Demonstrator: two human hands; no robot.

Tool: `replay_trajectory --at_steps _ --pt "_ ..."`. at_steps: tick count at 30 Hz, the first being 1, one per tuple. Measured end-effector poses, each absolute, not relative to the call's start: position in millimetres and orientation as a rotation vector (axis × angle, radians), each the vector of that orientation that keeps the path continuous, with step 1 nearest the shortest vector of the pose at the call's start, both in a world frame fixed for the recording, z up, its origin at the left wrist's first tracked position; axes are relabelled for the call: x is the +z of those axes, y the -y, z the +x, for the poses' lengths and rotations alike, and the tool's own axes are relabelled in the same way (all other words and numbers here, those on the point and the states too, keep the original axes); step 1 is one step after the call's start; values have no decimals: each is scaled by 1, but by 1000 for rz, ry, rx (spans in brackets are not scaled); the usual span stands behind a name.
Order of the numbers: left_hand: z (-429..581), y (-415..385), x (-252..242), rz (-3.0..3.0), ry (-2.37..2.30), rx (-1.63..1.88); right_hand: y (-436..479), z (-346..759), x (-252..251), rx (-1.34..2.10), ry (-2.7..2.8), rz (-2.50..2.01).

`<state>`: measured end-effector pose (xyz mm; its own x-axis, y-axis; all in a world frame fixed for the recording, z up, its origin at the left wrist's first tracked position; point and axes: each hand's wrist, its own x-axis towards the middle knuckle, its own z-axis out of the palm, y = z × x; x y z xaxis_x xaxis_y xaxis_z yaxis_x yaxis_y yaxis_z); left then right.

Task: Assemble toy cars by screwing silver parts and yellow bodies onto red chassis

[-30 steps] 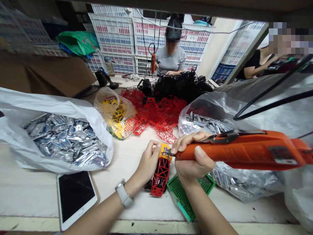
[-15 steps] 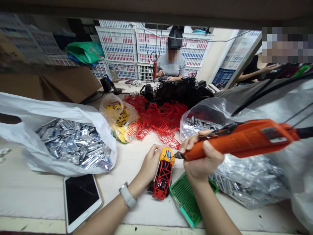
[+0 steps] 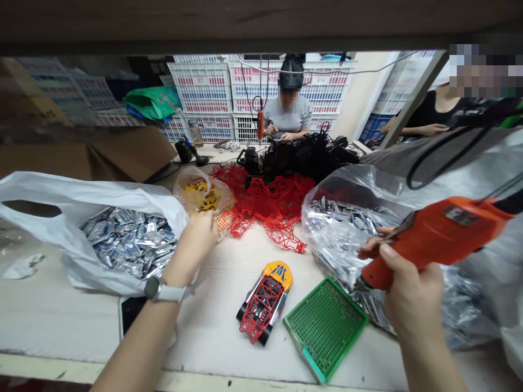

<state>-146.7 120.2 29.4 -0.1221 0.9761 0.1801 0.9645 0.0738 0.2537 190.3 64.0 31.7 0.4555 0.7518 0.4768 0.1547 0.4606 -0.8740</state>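
Note:
My right hand (image 3: pixel 408 283) is wrapped round an orange electric screwdriver (image 3: pixel 445 234), held up over the silver packets at the right. My left hand (image 3: pixel 200 234) reaches to the clear bag of yellow parts (image 3: pixel 204 195); its fingertips are hidden at the bag's near side, so what they hold does not show. Between my arms a toy car (image 3: pixel 263 305) with a yellow front and red frame lies on the table, touched by neither hand. Beside it on the right is a green tray (image 3: pixel 329 326) with a grid of small holes.
A white bag (image 3: pixel 98 190) of silver packets stands at the left, partly over a phone (image 3: pixel 127 316). Red frames (image 3: pixel 269 201) and black parts (image 3: pixel 302 158) are heaped ahead. Clear bags (image 3: pixel 330 234) of packets fill the right. Two people sit beyond.
My left hand has let go of the toy car and moved forward and left to the yellow parts. The screwdriver has drawn away from the car to the right in my right hand.

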Motion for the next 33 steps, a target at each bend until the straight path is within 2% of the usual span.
replay_trajectory --at_steps 5,9,15,18,20,22,24,26,30,33 --pt "-175 -154 32 1988 -2381 117 -60 198 38 570 898 -970" --pt "-177 -163 28 2039 -2366 8 -56 208 34 549 981 -1012" --pt "-172 -151 36 2099 -2466 192 -49 211 30 437 1023 -1060" --pt "-161 -138 44 2125 -2501 561 -45 203 37 270 879 -973" --pt "-148 -125 49 2003 -2273 1077 -44 197 41 72 717 -873" --pt "-128 -107 52 1742 -1807 1334 -43 190 40 -116 608 -782" --pt "-105 -85 51 1556 -1410 1309 -39 183 34 -191 691 -761" --pt "-82 -63 47 1382 -1170 1253 -33 174 27 -83 1038 -823" --pt "-48 -30 30 1032 -947 1115 -22 152 15 256 1795 -851" --pt "-37 -20 19 868 -872 1106 -19 139 10 335 1933 -753"
